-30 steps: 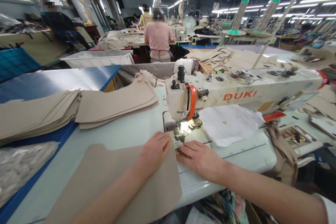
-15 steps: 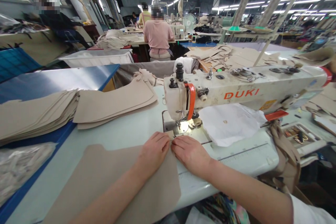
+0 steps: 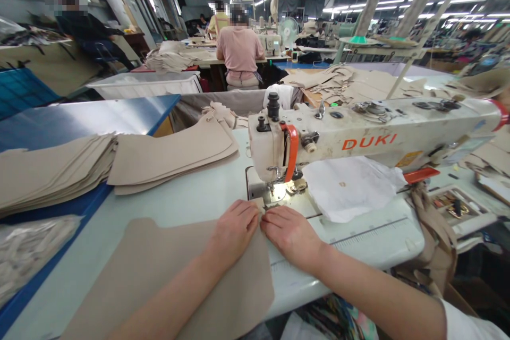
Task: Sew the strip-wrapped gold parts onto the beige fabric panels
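Note:
A large beige fabric piece (image 3: pixel 171 255) lies on the pale table in front of the sewing machine (image 3: pixel 319 135). My left hand (image 3: pixel 237 226) is closed on the piece's upper right corner, fingers bent and pressed together. Right beside it, my right hand (image 3: pixel 289 231) has its fingers closed at the same corner edge; its fingertips hide what they pinch. Both hands are just in front of the lit needle area (image 3: pixel 281 191). White cloth (image 3: pixel 353 186) lies under the machine arm.
Stacks of beige pieces (image 3: pixel 175 156) lie at the left, beside a plastic bag (image 3: pixel 35 249). A parts tray (image 3: pixel 458 207) and hanging beige strips (image 3: pixel 434 239) are at the right. Thread cones (image 3: pixel 368 13) stand behind. A person in pink (image 3: pixel 241 53) sits farther back.
Both hands stay in nearly the same place at the fabric corner. The camera view has shifted very slightly.

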### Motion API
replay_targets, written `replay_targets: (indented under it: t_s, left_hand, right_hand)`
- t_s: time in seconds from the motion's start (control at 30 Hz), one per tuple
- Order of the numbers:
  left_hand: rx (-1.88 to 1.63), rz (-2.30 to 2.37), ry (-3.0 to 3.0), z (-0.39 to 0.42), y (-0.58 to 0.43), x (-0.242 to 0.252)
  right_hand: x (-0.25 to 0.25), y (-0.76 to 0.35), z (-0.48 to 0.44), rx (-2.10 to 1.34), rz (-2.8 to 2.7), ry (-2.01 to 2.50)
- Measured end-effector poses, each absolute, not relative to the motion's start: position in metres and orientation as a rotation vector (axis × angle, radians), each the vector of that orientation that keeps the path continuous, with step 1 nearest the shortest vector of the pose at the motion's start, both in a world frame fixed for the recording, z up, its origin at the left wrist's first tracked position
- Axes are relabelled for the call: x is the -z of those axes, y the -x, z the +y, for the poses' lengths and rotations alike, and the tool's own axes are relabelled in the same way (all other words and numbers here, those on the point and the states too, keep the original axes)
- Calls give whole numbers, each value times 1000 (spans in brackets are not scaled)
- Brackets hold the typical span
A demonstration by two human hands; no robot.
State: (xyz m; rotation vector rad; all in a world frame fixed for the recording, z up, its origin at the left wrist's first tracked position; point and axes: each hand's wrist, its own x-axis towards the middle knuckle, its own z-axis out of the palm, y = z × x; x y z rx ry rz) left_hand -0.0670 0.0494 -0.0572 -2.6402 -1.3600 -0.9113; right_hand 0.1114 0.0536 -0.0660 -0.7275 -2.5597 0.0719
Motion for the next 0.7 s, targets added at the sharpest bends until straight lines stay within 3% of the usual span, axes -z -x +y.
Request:
replay_targets:
  t_s: [0.7]
  left_hand:
    - [875,-1395,2665,49,66,59]
  right_hand:
    - [63,-111,53,-33,-2543,744]
